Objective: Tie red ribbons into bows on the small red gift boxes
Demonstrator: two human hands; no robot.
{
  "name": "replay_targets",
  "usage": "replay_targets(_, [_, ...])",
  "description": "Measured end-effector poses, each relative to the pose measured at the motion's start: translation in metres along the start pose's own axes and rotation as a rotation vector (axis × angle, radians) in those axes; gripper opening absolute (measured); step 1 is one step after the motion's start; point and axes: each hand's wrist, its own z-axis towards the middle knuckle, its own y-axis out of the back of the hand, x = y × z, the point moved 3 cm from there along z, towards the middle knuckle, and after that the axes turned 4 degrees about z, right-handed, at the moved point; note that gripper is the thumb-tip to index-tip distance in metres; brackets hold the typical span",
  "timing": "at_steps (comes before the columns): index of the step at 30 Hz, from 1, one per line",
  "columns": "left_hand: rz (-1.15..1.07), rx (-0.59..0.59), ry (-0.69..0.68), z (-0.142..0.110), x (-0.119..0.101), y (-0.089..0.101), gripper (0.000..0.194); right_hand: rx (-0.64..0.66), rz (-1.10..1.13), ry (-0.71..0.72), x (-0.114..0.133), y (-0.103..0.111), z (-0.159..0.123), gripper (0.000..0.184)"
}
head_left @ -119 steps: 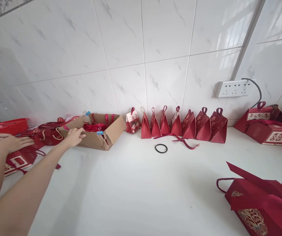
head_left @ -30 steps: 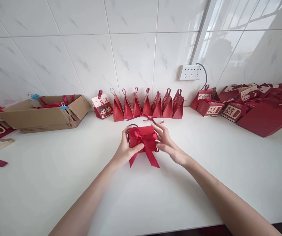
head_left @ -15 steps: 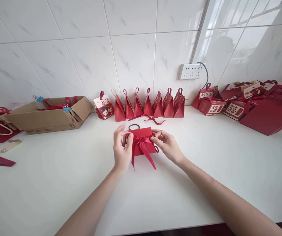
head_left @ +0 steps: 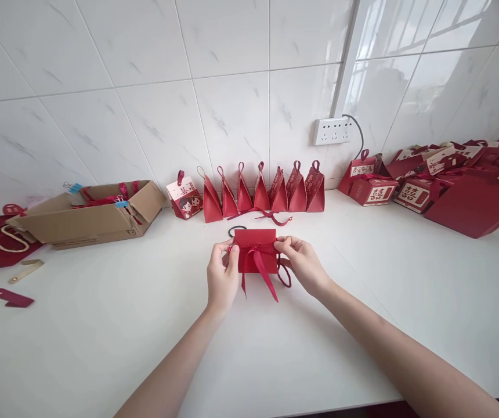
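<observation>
The left hand (head_left: pixel 223 278) pinched the left side of the ribbon bow (head_left: pixel 258 259), at centre frame, across the red box (head_left: pixel 256 235). The right hand (head_left: pixel 305 265) clamped the bow's right side, near the cord handle (head_left: pixel 290 281). Correct handling appeared to require equal, level outward tension; an uneven pull risked skewing the knot or creasing the box.

The left hand (head_left: pixel 223 276) and right hand (head_left: pixel 305 267), earlier over at the left, now pinch a small red ribbon-tied box (head_left: pixel 256 237).
</observation>
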Motion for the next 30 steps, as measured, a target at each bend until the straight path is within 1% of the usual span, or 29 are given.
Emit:
replay_targets(1, [-0.017,-0.017,0.008,0.000,0.001,0.000,0.027,-0.003,-0.061,0.044,0.001,0.001,-0.001,0.035])
replay_targets(2, [-0.037,-0.032,0.012,0.000,0.003,-0.001,0.028,0.002,-0.143,0.120,0.002,0.002,-0.002,0.029])
replay_targets(3, [-0.057,-0.044,0.013,0.001,0.004,-0.001,0.028,0.029,-0.250,0.217,0.004,0.002,-0.003,0.027])
replay_targets(4, [-0.076,-0.053,0.013,0.001,0.005,0.000,0.028,0.079,-0.374,0.319,0.006,0.001,-0.005,0.038])
replay_targets(5, [-0.091,-0.058,0.012,0.000,0.005,0.000,0.028,0.147,-0.506,0.411,0.007,-0.001,-0.007,0.057])
replay_targets(6, [-0.101,-0.059,0.010,0.000,0.005,0.000,0.029,0.216,-0.634,0.479,0.007,-0.002,-0.009,0.076])
replay_targets(7, [-0.108,-0.056,0.000,-0.001,0.005,0.000,0.029,0.266,-0.747,0.523,0.007,-0.003,-0.010,0.089])
replay_targets(8, [-0.114,-0.048,-0.025,-0.002,0.003,0.000,0.029,0.290,-0.832,0.545,0.006,-0.003,-0.010,0.095])
replay_targets(9, [-0.118,-0.037,-0.066,-0.004,0.002,0.000,0.027,0.286,-0.882,0.557,0.005,-0.002,-0.010,0.098])
replay_targets(11, [-0.089,-0.004,-0.213,-0.007,-0.003,-0.001,0.022,0.247,-0.911,0.576,0.003,0.000,-0.008,0.100])
replay_targets(14, [0.023,0.080,-0.537,-0.013,-0.010,-0.002,0.012,0.211,-0.903,0.606,0.000,0.002,-0.005,0.106])
replay_targets(16, [0.084,0.124,-0.712,-0.017,-0.013,-0.003,0.004,0.208,-0.883,0.619,-0.002,0.003,-0.004,0.106])
replay_targets(17, [0.098,0.136,-0.764,-0.018,-0.013,-0.003,0.002,0.208,-0.872,0.621,-0.003,0.004,-0.004,0.105])
replay_targets(19, [0.099,0.143,-0.797,-0.019,-0.015,-0.003,0.006,0.206,-0.854,0.623,-0.004,0.005,-0.004,0.102])
replay_targets(20, [0.086,0.135,-0.775,-0.018,-0.015,-0.003,0.005,0.203,-0.849,0.620,-0.003,0.005,-0.004,0.102])
replay_targets(21, [0.057,0.111,-0.720,-0.017,-0.015,-0.002,0.003,0.202,-0.848,0.613,-0.003,0.005,-0.004,0.102])
replay_targets(22, [0.017,0.072,-0.632,-0.015,-0.015,-0.001,0.003,0.204,-0.848,0.604,-0.003,0.005,-0.004,0.103])
replay_targets(24, [-0.059,-0.024,-0.381,-0.009,-0.011,0.001,0.014,0.210,-0.860,0.588,-0.002,0.005,-0.004,0.105])
replay_targets(26, [-0.119,-0.075,-0.116,-0.003,-0.004,0.002,0.024,0.218,-0.879,0.583,-0.001,0.005,-0.004,0.105])
replay_targets(28, [-0.170,-0.050,0.055,0.003,0.005,0.001,0.030,0.227,-0.905,0.582,0.000,0.004,-0.002,0.106])
replay_targets(30, [-0.230,-0.014,0.141,0.009,0.014,-0.001,0.030,0.227,-0.945,0.569,0.002,0.003,0.001,0.106])
